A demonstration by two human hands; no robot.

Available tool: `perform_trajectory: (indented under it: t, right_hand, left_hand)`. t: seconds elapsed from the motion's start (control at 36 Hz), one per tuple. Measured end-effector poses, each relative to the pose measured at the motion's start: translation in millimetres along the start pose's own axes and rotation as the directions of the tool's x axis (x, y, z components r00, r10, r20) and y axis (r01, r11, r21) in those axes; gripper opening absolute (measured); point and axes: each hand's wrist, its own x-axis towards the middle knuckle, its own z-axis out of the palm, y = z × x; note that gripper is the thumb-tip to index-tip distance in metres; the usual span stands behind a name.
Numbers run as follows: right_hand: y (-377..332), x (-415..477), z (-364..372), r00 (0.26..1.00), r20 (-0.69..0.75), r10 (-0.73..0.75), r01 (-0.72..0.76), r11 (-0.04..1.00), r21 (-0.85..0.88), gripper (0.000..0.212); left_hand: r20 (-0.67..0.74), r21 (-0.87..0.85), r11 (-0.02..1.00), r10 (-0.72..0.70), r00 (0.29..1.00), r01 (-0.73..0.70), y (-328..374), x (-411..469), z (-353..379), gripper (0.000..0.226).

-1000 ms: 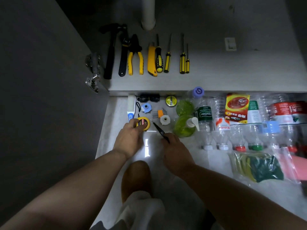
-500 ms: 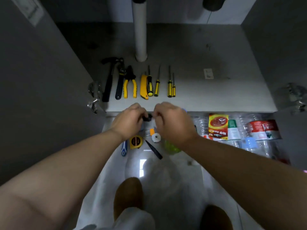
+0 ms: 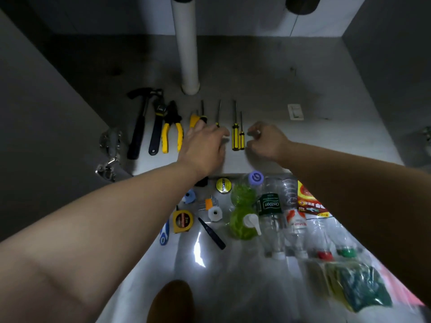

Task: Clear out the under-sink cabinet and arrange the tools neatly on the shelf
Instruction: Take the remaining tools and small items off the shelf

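Note:
On the grey cabinet shelf point(image 3: 326, 141) lies a row of tools: a black hammer point(image 3: 140, 127), a wrench point(image 3: 156, 127), yellow pliers point(image 3: 172, 129), a yellow utility knife point(image 3: 193, 118) and several yellow-black screwdrivers point(image 3: 235, 136). My left hand point(image 3: 203, 145) rests palm down over the knife and two screwdriver handles. To the right of the last two screwdrivers my right hand point(image 3: 265, 141) hovers with loosely curled fingers. I see nothing held in either hand. On the floor below lie a yellow tape measure point(image 3: 183, 221), a black pointed tool point(image 3: 211, 233) and a round yellow tin point(image 3: 223, 184).
A white drain pipe point(image 3: 186, 54) stands behind the tools. The cabinet door's hinges point(image 3: 109, 150) stick out at left. The floor holds green soap bottles point(image 3: 242, 220), several clear plastic bottles point(image 3: 270, 217), a red packet point(image 3: 307, 199) and bagged sponges point(image 3: 356, 285).
Both hands left the tape measure and pointed tool on the floor, met at a small black item by the shelf edge, then reached up to the screwdrivers.

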Motion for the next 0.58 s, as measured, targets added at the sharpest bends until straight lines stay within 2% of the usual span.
perform_trajectory:
  t: [0.22, 0.42, 0.58]
  right_hand:
    - [-0.3, 27.4, 16.5, 0.989, -0.134, 0.057, -0.068, 0.994, -0.08, 0.048]
    - [8.1, 31.7, 10.5, 0.974, -0.189, 0.121, -0.152, 0.976, -0.156, 0.036]
    - [37.0, 21.2, -7.2, 0.952, -0.238, 0.194, -0.218, 0.973, -0.078, 0.032]
  left_hand:
    - [-0.032, 0.037, 0.996, -0.085, 0.996, 0.086, 8.0, 27.0, 9.7, 0.034]
    - [-0.017, 0.075, 0.99, -0.119, 0.993, 0.12, 12.6, 43.9, 19.3, 0.032]
    - [0.014, 0.21, 0.959, -0.199, 0.98, 0.192, 28.2, 61.0, 27.4, 0.06]
